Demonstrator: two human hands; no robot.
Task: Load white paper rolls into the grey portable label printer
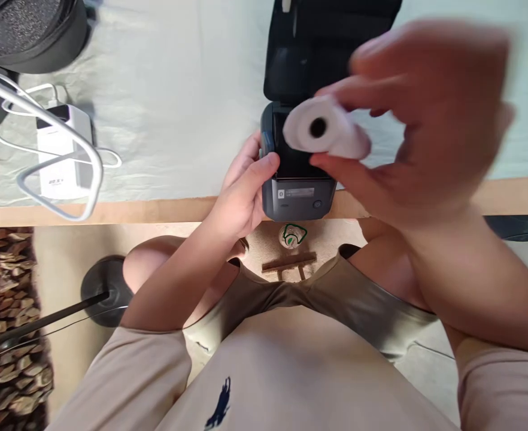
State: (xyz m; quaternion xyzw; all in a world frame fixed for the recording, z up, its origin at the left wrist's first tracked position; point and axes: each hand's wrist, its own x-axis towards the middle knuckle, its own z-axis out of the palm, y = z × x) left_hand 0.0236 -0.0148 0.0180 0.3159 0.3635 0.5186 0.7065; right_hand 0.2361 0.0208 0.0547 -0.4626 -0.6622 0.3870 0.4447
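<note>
A small dark grey label printer (pixel 299 200) stands at the front edge of the table, its black lid (pixel 322 54) swung back. My left hand (pixel 246 188) grips the printer's left side, thumb over the rim of the opening. Above that opening, my right hand (pixel 425 126) holds a white paper roll (pixel 306 114) between fingertips and thumb. The roll's round dark core hole faces me, and a loose end of paper seems to hang at its right. Motion blurs the back of my right hand. The printer's inside is partly hidden behind the roll.
On the left lie a white power bank (pixel 61 164) with a looped white cable (pixel 96 185) and a round black case (pixel 35 36). The wooden table edge (pixel 169 209) runs in front of me. A black round stand base (pixel 106 287) is on the floor.
</note>
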